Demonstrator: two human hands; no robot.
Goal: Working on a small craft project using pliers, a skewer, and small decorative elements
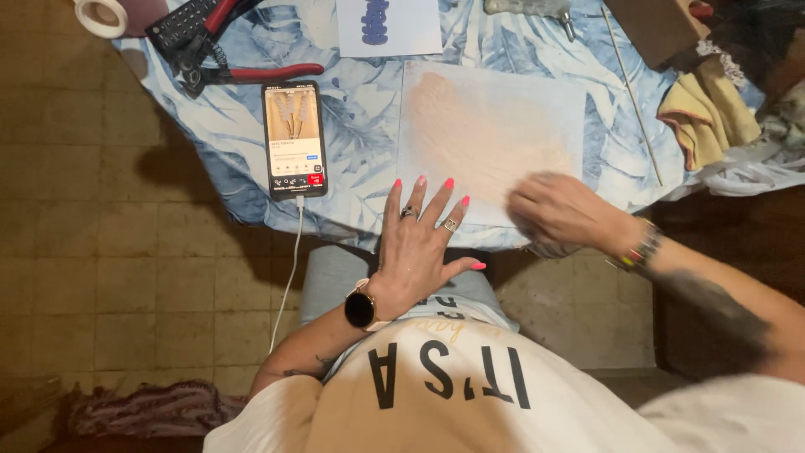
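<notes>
The pale rectangular board (495,126) lies flat on the leaf-printed blue tablecloth (360,126), its middle rubbed with a matt peach-pink wash that thins to grey-white toward the edges — every other thing is best placed from it.

The left hand (423,243) rests palm down at the board's near left corner, fingers spread wide and straight, tips just on or at the board's edge; it grips nothing, and the flat spread looks meant to pin the board so that it does not slide. A dark round watch sits on that wrist, rings on two fingers.

The right hand (562,210) is at the board's near right corner, knuckles up and fingers curled under, blurred with motion. It seems closed over something pressed to the surface, but what it holds is hidden, so I cannot tell.

Left of the board a phone (294,138) lies face up, screen lit, its white cable (289,277) dropping off the table edge — placed to be read while the hands work. Beyond the phone, further left, lie red-handled pliers (231,63) and a roll of white tape (101,15). Right of the board a thin straight rod (633,96) lies beside a crumpled yellow cloth (708,113). Behind the board sits a white paper sheet (388,25) with a blue mark.
</notes>
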